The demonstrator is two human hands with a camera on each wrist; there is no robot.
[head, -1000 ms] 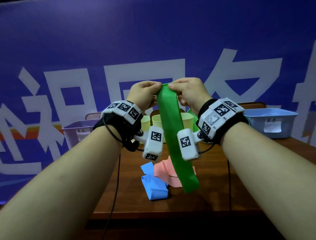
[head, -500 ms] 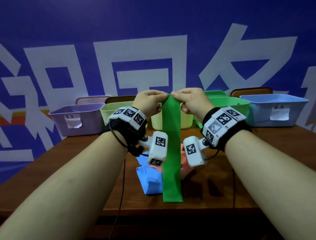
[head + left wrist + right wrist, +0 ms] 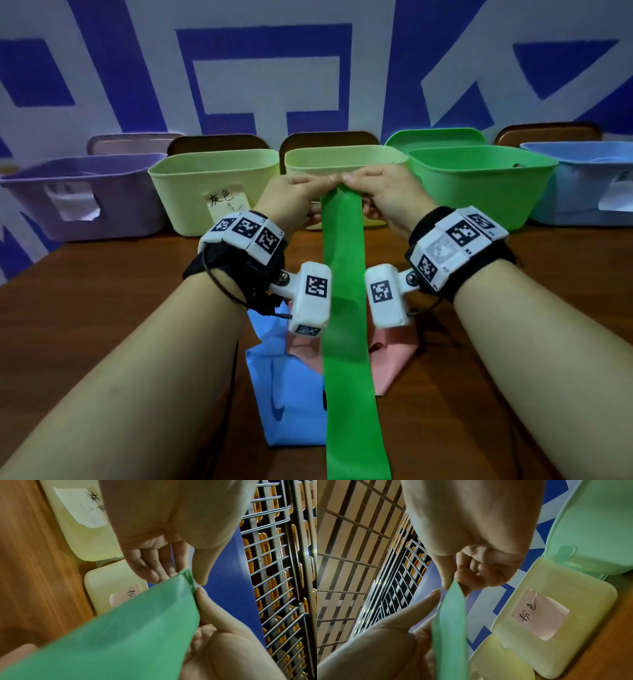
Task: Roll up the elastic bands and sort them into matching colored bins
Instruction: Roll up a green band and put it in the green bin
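Note:
Both hands hold a long green elastic band by its top end, above the table's middle. My left hand and right hand pinch that end side by side, thumbs nearly touching. In the left wrist view the left hand pinches a small fold at the band's top edge. In the right wrist view the right hand pinches the band between thumb and forefinger. The band runs down between the wrists toward the front edge. A blue band and a pink band lie under it.
Bins line the back of the wooden table: purple, a labelled pale yellow one, a second pale one behind the hands, green and light blue. A blue and white banner stands behind them.
Both hands have come down from in front of the banner to just before the bins. The green band, which hung slanted, now runs straight down over the blue and pink bands.

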